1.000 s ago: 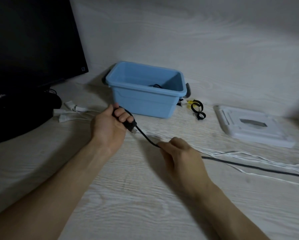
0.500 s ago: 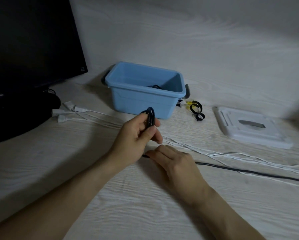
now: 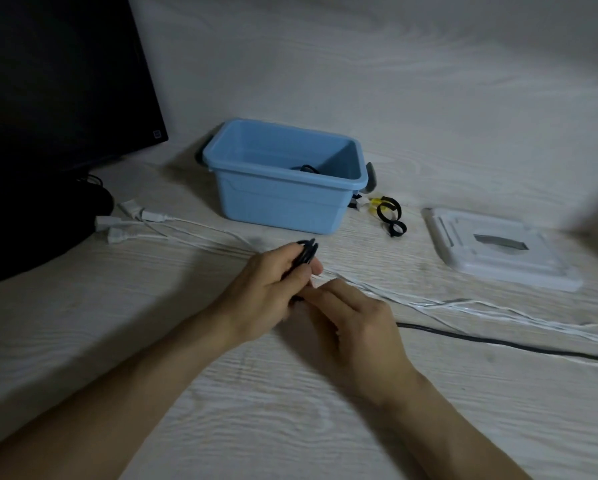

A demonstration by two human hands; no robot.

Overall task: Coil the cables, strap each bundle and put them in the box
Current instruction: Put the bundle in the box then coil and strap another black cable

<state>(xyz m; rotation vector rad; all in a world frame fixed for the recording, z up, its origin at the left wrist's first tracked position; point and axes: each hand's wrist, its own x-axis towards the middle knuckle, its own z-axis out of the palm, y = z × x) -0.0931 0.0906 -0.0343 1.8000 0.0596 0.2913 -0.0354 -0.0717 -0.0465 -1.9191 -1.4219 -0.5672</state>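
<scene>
No readable writing anywhere; only a small blurred badge on the lower corner of the dark monitor (image 3: 48, 81), too small to make out.

Left hand (image 3: 266, 292) curled round a small coil of black cable (image 3: 306, 252), held upright just in front of the blue box (image 3: 283, 199). Right hand (image 3: 356, 323) close against it, fingers bent over the cable's loose run, which trails right across the pale woodgrain table (image 3: 152, 341); exact pinch hidden. Another dark cable visible inside the box. White cables (image 3: 463, 306) stretched across the table behind the hands, plugs at left. Black straps (image 3: 389, 216) right of the box, white lid (image 3: 498, 251) beyond.
</scene>
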